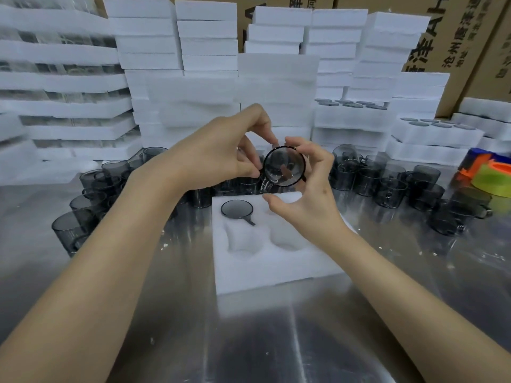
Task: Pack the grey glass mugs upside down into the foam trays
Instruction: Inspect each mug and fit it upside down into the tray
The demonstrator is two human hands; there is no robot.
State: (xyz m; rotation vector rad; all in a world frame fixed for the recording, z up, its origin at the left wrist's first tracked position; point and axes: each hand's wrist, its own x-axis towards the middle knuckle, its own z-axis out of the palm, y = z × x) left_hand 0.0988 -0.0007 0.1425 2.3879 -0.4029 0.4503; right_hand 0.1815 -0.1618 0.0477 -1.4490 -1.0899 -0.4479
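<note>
Steel counter (276,341), shiny and streaked with reflections, fills the near part of the view in a packing room. A grey glass mug (284,167) is held in the air over the far edge of a white foam tray (276,275), with one round end turned toward the camera. The left hand (218,156) pinches the mug's left rim between thumb and curled fingers. The right hand (312,194) grasps its right side, one fingertip on the top of the rim and the thumb below.

A second mug (237,209) sits upside down in the tray's far-left pocket, base up, its handle pointing toward the near right. The two near pockets show bare foam. The right hand hides the far-right pocket.

Loose mugs (91,189) crowd the counter behind the tray, to the left and to the right, most lying close together. Beyond them rise foam stacks (210,106) like a wall. Packed trays (431,131) on the right show round grey bases. Printed cardboard boxes (456,37) stand at the back. At the right edge lies a yellow-green tape roll (492,181), just beside an orange and blue tool (475,161).
</note>
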